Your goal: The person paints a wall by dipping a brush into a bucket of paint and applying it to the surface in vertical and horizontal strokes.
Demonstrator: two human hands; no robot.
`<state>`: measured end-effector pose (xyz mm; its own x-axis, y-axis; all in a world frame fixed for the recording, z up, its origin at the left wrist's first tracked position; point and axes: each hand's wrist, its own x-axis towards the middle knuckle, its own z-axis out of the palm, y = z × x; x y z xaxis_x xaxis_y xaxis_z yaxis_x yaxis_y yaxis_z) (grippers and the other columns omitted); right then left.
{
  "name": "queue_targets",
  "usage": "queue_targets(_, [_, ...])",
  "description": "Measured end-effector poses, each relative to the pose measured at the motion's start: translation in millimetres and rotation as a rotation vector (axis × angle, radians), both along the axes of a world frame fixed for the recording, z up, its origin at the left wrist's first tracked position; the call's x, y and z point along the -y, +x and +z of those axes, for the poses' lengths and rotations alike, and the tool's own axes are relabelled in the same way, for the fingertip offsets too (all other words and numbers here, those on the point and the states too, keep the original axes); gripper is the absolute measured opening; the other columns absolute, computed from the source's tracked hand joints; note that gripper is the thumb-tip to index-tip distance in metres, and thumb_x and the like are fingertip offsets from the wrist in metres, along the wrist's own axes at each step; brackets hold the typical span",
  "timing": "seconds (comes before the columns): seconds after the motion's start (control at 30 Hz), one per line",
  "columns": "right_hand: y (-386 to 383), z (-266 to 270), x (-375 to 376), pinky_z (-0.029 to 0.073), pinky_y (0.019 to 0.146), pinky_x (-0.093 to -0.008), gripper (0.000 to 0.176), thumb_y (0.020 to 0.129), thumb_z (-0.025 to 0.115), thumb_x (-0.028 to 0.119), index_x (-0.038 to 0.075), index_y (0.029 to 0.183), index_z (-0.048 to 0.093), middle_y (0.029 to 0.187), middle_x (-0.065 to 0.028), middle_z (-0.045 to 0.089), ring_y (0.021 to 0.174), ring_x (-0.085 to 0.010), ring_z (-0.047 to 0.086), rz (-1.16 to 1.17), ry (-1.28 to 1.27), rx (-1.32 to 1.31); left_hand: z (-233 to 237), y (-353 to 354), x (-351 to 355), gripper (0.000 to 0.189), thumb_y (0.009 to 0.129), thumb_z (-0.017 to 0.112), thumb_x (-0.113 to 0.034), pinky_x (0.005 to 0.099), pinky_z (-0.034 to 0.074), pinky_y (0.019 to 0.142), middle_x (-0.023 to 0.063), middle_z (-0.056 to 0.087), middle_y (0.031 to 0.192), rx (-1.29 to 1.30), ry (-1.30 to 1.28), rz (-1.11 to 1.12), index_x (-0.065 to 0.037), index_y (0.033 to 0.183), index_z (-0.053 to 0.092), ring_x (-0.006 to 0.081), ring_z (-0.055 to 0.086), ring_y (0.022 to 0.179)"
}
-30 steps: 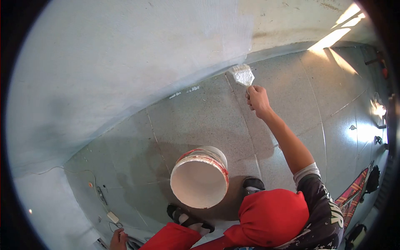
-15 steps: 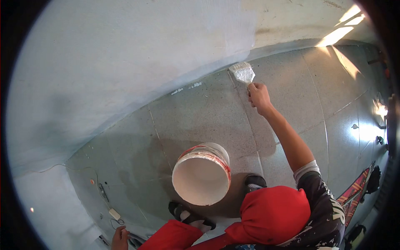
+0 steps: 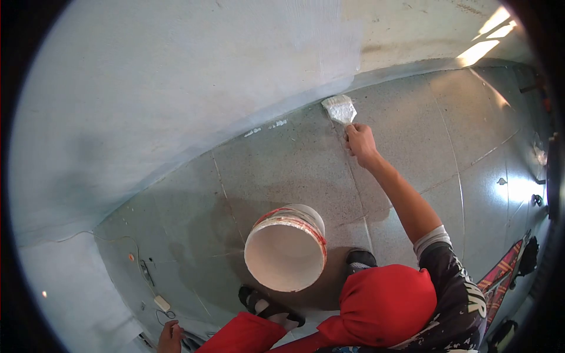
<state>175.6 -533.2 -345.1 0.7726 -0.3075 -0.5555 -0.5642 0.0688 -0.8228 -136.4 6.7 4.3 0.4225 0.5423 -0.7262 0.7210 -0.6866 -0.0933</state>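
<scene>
My right hand [image 3: 360,143] is closed round the handle of a wide brush [image 3: 340,110], whose bristles and body are coated in white. The brush is at the foot of the wall [image 3: 194,70], near the seam with the floor. At the bottom left, my left hand [image 3: 170,337] shows only in part; its fingers are partly hidden, so I cannot tell how they are held. Between the feet and the wall stands a white bucket [image 3: 285,257] with red marks round its rim.
Grey tiles cover the floor [image 3: 282,162], with white smears [image 3: 278,124] near the wall. A cable with a white block [image 3: 162,303] lies at the lower left. Plaid cloth [image 3: 500,270] is at the right. Two dark shoes [image 3: 361,257] are beside the bucket.
My right hand and the brush have shifted slightly down and to the left in view. The bucket looks almost unchanged.
</scene>
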Motion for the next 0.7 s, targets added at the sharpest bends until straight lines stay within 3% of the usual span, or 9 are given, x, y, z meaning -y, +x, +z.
queue_targets(0.1, [14.7, -1.6, 2.2, 0.038, 0.043, -0.0285, 0.023, 0.093, 0.051, 0.021, 0.002, 0.081, 0.057, 0.063, -0.003, 0.052, 0.051, -0.0108, 0.047, -0.018, 0.066, 0.092, -1.1, -1.0, -3.0, 0.055, 0.104, 0.043, -0.045, 0.0393, 0.048, 0.09, 0.0197, 0.062, 0.125, 0.056, -0.03, -0.095, -0.004, 0.14, 0.047, 0.029, 0.065, 0.105])
queue_targets(0.17, [4.8, 5.6, -1.2, 0.038, 0.043, -0.0288, 0.023, 0.093, 0.051, 0.021, 0.002, 0.08, 0.057, 0.063, -0.0033, 0.052, 0.05, -0.0109, 0.047, -0.063, 0.113, 0.127, 6.3, 10.6, 16.6, 0.055, 0.104, 0.043, -0.044, 0.0389, 0.049, 0.089, 0.0198, 0.062, 0.124, 0.0, -0.007, 0.054, -0.003, 0.14, 0.046, 0.0291, 0.066, 0.103])
queue_targets(0.23, [-7.8, 8.2, -4.3, 0.038, 0.043, -0.0291, 0.024, 0.093, 0.051, 0.021, 0.002, 0.078, 0.057, 0.062, -0.0037, 0.052, 0.05, -0.011, 0.047, -0.101, 0.151, 0.162, 5.5, 2.3, 6.8, 0.055, 0.104, 0.044, -0.044, 0.0388, 0.049, 0.089, 0.02, 0.062, 0.124, 0.024, -0.013, 0.033, -0.002, 0.14, 0.046, 0.0291, 0.066, 0.103])
queue_targets(0.3, [-14.2, 3.8, -0.4, 0.035, 0.043, -0.0273, 0.02, 0.094, 0.05, 0.022, 0.006, 0.083, 0.054, 0.071, 0.0004, 0.051, 0.054, -0.008, 0.044, -0.072, 0.113, 0.06, -1.0, -3.9, -3.1, 0.056, 0.103, 0.044, -0.044, 0.0386, 0.049, 0.089, 0.0203, 0.063, 0.124, 0.047, -0.04, 0.015, -0.001, 0.139, 0.046, 0.0291, 0.066, 0.102])
queue_targets(0.4, [-7.1, -3.9, 8.7, 0.035, 0.043, -0.0271, 0.021, 0.094, 0.05, 0.022, 0.005, 0.084, 0.055, 0.071, 0.0001, 0.051, 0.054, -0.0083, 0.044, -0.033, 0.057, -0.011, 3.1, -3.7, 2.5, 0.056, 0.103, 0.044, -0.044, 0.0386, 0.049, 0.09, 0.0206, 0.063, 0.123, 0.032, 0.002, -0.004, -0.001, 0.14, 0.045, 0.0291, 0.066, 0.103])
queue_targets(0.47, [-0.8, -2.2, 13.1, 0.035, 0.043, -0.0273, 0.021, 0.094, 0.05, 0.023, 0.005, 0.085, 0.056, 0.07, 0.0001, 0.051, 0.054, -0.0085, 0.045, -0.001, 0.013, -0.046, 13.4, 15.7, 29.2, 0.057, 0.104, 0.044, -0.043, 0.0382, 0.048, 0.093, 0.02, 0.064, 0.123, -0.01, 0.018, 0.052, -0.002, 0.142, 0.045, 0.0286, 0.065, 0.108])
queue_targets(0.63, [18.3, 4.8, 18.1, 0.035, 0.043, -0.0276, 0.022, 0.094, 0.051, 0.023, 0.005, 0.084, 0.056, 0.069, 0.0, 0.051, 0.055, -0.009, 0.046, 0.047, -0.033, -0.063, 8.3, 4.8, 16.0, 0.056, 0.104, 0.042, -0.043, 0.0384, 0.047, 0.096, 0.0188, 0.063, 0.125, 0.044, -0.034, -0.025, -0.004, 0.144, 0.045, 0.0291, 0.061, 0.115])
queue_targets(0.7, [16.4, 10.6, 16.2, 0.035, 0.043, -0.0275, 0.023, 0.094, 0.052, 0.023, 0.004, 0.081, 0.056, 0.068, -0.0004, 0.05, 0.054, -0.0095, 0.046, -0.055, 0.076, 0.044, 9.4, 4.3, 16.3, 0.056, 0.104, 0.042, -0.043, 0.0387, 0.046, 0.097, 0.0186, 0.063, 0.126, 0.055, -0.054, -0.008, -0.004, 0.144, 0.045, 0.0293, 0.06, 0.117])
